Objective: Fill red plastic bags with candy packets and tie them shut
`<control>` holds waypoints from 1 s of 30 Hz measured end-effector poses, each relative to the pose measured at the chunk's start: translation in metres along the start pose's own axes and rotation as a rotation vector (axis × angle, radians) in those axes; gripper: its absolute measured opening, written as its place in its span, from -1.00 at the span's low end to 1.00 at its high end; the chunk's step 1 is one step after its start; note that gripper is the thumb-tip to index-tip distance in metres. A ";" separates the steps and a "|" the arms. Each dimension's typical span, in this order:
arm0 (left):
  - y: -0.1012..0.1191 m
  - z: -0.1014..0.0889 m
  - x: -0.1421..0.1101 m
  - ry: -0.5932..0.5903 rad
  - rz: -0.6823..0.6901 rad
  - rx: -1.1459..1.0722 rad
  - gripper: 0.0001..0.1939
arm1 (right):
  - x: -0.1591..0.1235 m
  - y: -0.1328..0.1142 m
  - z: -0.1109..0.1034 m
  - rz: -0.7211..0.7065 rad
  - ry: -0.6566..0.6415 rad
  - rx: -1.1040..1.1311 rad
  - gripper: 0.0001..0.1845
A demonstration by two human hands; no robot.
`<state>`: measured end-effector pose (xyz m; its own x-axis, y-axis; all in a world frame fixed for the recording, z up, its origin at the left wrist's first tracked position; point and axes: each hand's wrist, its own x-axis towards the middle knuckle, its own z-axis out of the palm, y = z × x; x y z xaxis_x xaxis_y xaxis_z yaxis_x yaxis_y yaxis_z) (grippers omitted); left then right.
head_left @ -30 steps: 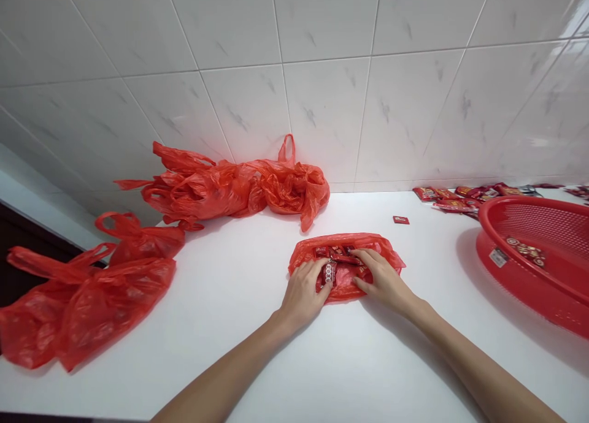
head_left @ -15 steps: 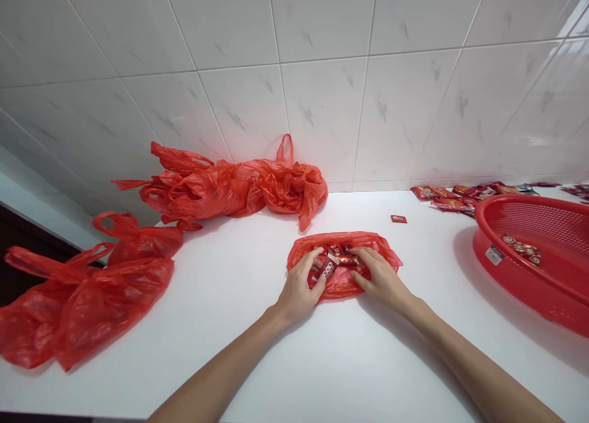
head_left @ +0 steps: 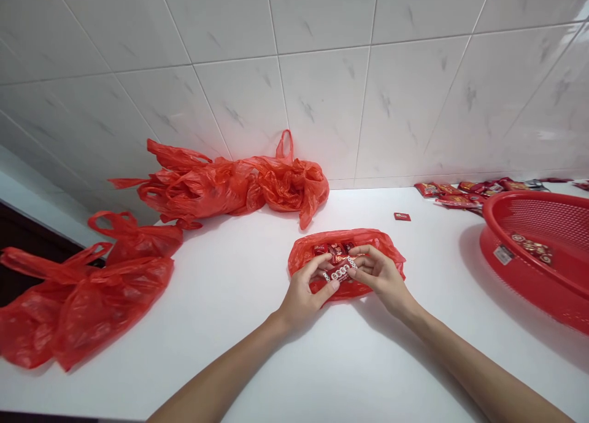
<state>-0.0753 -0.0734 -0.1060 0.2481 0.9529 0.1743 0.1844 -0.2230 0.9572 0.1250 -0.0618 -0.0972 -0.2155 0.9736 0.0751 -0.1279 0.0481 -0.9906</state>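
Observation:
Between my two hands is a small red packet (head_left: 339,271) with a white-dotted edge and pale round marks. My left hand (head_left: 304,295) pinches its left end, thumb in front and fingers behind. The fingertips of my right hand (head_left: 383,279) are closed on its right end. Below and around both hands lies an open red plastic bag (head_left: 301,248), its rim spread wide on the table. Several shiny red packets (head_left: 337,250) show inside the bag, partly covered by my fingers.
Several filled, tied red plastic bags (head_left: 202,190) lie along the tiled wall, with more bags (head_left: 115,294) at left. A red plastic basket (head_left: 519,227) stands at right, holding a few gold-patterned packets (head_left: 534,249). Red packets (head_left: 455,196) lie behind it. One small red packet (head_left: 402,216) lies alone.
The packet has been lifted and turned flatter between my hands. My right hand has moved left and taken its right end. The view has shifted slightly.

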 end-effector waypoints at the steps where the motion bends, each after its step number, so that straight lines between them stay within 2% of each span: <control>1: 0.000 0.000 0.001 0.009 -0.040 -0.032 -0.51 | 0.000 -0.001 0.001 0.002 0.021 0.031 -0.54; 6: 0.004 -0.001 0.006 -0.028 -0.123 -0.181 -0.60 | -0.003 -0.003 0.003 0.018 0.041 0.108 -0.50; 12: 0.006 -0.002 0.006 -0.007 -0.134 -0.262 -0.59 | -0.003 -0.003 0.005 0.072 -0.069 0.116 -0.60; 18: 0.010 -0.005 0.007 -0.062 -0.141 -0.313 -0.58 | -0.004 -0.005 0.004 0.070 -0.191 0.100 -0.66; 30: 0.018 -0.007 0.005 -0.085 -0.147 -0.417 -0.71 | -0.004 -0.005 0.006 0.147 -0.212 0.213 -0.64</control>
<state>-0.0771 -0.0713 -0.0869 0.3281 0.9443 0.0262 -0.1709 0.0320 0.9848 0.1205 -0.0670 -0.0922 -0.4403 0.8976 -0.0231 -0.2750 -0.1593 -0.9482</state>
